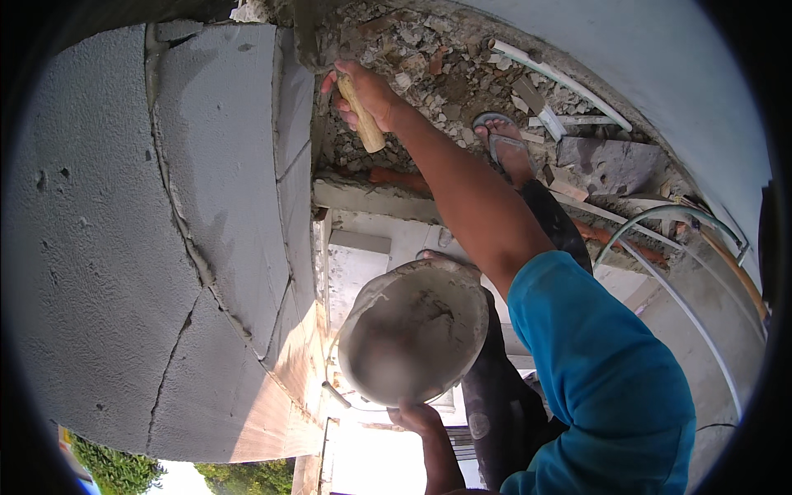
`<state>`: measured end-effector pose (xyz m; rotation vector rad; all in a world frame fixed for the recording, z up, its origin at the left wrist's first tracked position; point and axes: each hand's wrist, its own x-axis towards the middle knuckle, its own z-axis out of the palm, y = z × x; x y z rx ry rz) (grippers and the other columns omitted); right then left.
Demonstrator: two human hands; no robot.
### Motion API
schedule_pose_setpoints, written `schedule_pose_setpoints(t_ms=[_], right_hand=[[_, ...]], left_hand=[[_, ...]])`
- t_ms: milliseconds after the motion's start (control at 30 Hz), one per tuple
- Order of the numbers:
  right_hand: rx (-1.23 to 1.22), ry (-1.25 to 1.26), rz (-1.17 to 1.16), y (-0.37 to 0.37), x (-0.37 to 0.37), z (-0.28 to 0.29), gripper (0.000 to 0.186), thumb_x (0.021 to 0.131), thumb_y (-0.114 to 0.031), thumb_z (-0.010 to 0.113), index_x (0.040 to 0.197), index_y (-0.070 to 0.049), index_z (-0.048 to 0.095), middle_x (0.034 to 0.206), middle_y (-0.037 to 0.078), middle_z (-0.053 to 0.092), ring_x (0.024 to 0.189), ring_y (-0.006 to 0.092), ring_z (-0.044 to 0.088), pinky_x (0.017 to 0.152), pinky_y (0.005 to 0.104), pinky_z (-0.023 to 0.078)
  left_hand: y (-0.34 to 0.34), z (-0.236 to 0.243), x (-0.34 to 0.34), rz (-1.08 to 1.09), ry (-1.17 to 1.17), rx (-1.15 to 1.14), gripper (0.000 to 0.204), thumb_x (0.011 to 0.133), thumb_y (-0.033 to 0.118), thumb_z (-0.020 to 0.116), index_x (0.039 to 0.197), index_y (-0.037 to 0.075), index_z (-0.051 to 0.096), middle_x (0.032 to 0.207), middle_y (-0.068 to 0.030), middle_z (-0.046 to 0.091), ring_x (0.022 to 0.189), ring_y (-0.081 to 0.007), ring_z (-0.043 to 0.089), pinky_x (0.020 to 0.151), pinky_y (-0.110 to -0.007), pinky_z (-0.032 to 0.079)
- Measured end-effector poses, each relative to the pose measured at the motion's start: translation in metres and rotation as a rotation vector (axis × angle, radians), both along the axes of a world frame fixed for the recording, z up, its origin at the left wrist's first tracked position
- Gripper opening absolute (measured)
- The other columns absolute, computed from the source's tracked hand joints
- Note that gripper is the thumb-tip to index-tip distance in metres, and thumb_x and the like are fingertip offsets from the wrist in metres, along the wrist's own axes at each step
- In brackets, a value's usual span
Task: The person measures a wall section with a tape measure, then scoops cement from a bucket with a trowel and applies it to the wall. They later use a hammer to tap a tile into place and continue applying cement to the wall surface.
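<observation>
My right hand (365,101) is closed around the wooden handle (361,115) of a trowel, its arm stretched out toward the top of the view. The trowel's grey metal end (305,37) is at the edge of the grey block wall (223,206), partly hidden there. Below, my left hand (418,418) grips the near rim of a round bucket (474,330), tilted so that its inside shows. Wet grey mortar (404,322) coats the inside; a blur covers part of it. The bucket's wire handle with a grip (336,394) hangs at its left side.
Broken rubble (412,74) covers the ground at the top. My sandalled foot (507,148) stands beside a stone slab (610,165). White pipes (561,82) and a green hose (660,213) lie along the pale wall (660,58) at right. A concrete ledge (375,200) crosses the middle.
</observation>
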<state>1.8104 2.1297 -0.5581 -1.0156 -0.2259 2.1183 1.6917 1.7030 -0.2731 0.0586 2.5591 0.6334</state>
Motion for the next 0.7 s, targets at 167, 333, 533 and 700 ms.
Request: schedule_pose_setpoints(t_ms=[167,333,533,700], right_hand=[[0.019,-0.112,0.357,-0.058,0.042,0.016,0.046,0.102,-0.048,0.039,0.097,-0.006,0.057,0.060,0.000,0.044,0.045,0.0114,0.041,0.044,0.0322,0.035],[0.773,-1.027,0.780,-0.152,0.152,0.146,0.030,0.099,-0.033,0.057,0.117,-0.008,0.058,0.081,0.015,0.064,0.070,0.0320,0.064,0.068,0.0410,0.048],[0.885,-1.321,1.364,-0.155,0.161,0.261,0.039,0.095,-0.037,0.063,0.120,-0.007,0.058,0.091,0.016,0.069,0.075,0.0344,0.070,0.062,0.0446,0.054],[1.056,-1.394,1.403,-0.177,0.130,0.237,0.036,0.097,-0.034,0.058,0.116,-0.004,0.057,0.089,0.016,0.069,0.072,0.0367,0.070,0.063,0.0466,0.057]], left_hand=[[0.006,-0.004,0.001,-0.016,-0.036,0.079,0.033,0.085,0.019,0.062,0.107,-0.006,0.063,0.099,-0.0106,0.063,0.087,-0.0164,0.059,0.077,-0.031,0.047],[0.069,-0.011,0.014,0.062,-0.326,0.291,0.028,0.086,0.007,0.058,0.108,-0.011,0.059,0.102,-0.0138,0.065,0.089,-0.0180,0.063,0.075,-0.028,0.052],[0.124,-0.023,0.053,-0.111,-0.221,0.457,0.031,0.088,0.004,0.063,0.117,-0.005,0.059,0.104,-0.0114,0.066,0.091,-0.0175,0.064,0.078,-0.029,0.054],[0.156,-0.009,0.064,-0.400,-0.038,0.519,0.056,0.088,0.001,0.060,0.142,0.000,0.048,0.113,-0.0133,0.068,0.093,-0.0160,0.066,0.082,-0.027,0.052]])
